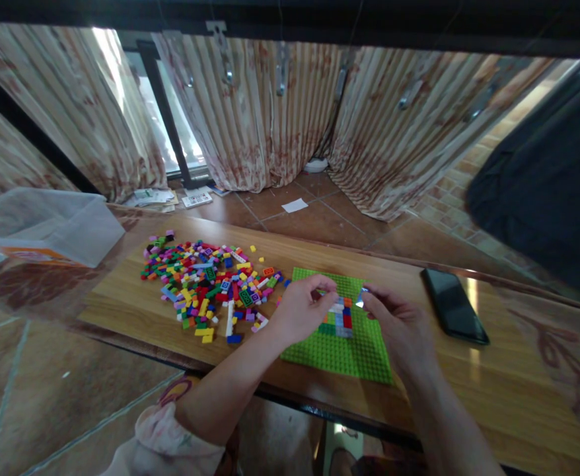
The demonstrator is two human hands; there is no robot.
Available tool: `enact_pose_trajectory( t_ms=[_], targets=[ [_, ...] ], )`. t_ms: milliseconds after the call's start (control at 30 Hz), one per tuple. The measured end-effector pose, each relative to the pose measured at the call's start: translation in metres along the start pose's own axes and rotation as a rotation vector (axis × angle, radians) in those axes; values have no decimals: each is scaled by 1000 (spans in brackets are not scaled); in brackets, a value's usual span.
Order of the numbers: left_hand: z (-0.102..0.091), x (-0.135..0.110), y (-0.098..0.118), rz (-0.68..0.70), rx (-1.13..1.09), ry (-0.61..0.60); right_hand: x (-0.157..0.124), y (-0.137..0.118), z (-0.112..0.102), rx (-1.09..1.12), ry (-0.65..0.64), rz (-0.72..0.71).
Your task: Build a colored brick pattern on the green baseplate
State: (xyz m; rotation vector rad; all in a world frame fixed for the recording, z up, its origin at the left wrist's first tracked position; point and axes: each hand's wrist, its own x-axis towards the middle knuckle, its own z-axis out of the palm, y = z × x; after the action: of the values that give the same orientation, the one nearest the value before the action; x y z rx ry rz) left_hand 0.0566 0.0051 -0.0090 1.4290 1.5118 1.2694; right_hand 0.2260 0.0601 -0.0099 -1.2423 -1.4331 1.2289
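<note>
A green studded baseplate (339, 367) lies on the wooden bench, with a patch of coloured toy bricks (345, 324) joined near its middle in red, white, grey, orange and green. Over the plate's left part, my left hand (306, 309) is closed, thumb and fingertips together beside the patch; whatever they hold, if anything, is hidden. My right hand (399, 322) hovers above the plate's right edge. Its thumb and forefinger pinch a small pale-blue or white toy brick (361, 297), partly covered by the fingers.
Left of the plate spreads a heap of loose toy bricks (211, 277) in many colours. A translucent plastic bin (76, 228) stands at the far left. To the right lies a black phone (453, 304). Behind the bench hang striped curtains (250, 125).
</note>
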Motion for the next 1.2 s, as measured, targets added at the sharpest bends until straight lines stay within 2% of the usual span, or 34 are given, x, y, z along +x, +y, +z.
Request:
enact_pose_trajectory(
  t_ms=[167,367,533,800,933,1067,1200],
  targets=[
    [-11,5,-7,-82,268,97,7,12,-20,-291,-120,72],
    [-8,6,-10,-154,433,50,8,24,-11,-444,-163,72],
    [-7,4,-8,-181,469,-4,13,32,-8,-534,-186,105],
    [-6,2,-4,-187,492,-40,12,29,-4,-580,-145,70],
    [-6,1,-3,-186,510,-44,15,30,-7,-484,-177,127],
    [-8,1,-1,-193,514,-50,16,30,-12,-353,-156,187],
    [-8,1,0,-194,529,-64,16,29,-12,-377,-197,165]
  ],
)
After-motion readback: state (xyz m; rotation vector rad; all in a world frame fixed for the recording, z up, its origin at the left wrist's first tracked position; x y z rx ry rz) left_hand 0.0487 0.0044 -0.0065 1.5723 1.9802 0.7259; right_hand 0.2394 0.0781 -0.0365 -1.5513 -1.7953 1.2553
